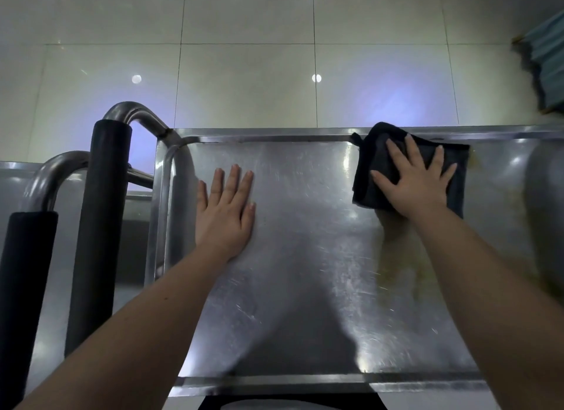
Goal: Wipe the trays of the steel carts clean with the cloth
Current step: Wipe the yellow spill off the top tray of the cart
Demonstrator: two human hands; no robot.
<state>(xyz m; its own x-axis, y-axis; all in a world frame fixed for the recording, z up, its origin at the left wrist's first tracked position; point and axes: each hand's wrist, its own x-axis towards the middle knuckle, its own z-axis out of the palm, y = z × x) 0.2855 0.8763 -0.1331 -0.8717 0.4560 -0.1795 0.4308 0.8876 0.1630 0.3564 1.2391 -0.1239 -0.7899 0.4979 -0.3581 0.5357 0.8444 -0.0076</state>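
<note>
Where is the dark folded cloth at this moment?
In the head view, the dark folded cloth lies far-right on the scratched steel cart tray, against its far rim, under the flat right hand.

A dark charcoal folded cloth (409, 168) lay on a scratched silver steel tray (305, 257); black foam handle grips (97, 226) stood against cream glossy floor tiles (244, 83).

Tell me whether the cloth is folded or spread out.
Folded: the cloth shows doubled layers along its left edge, a compact pad under the right hand.
</note>
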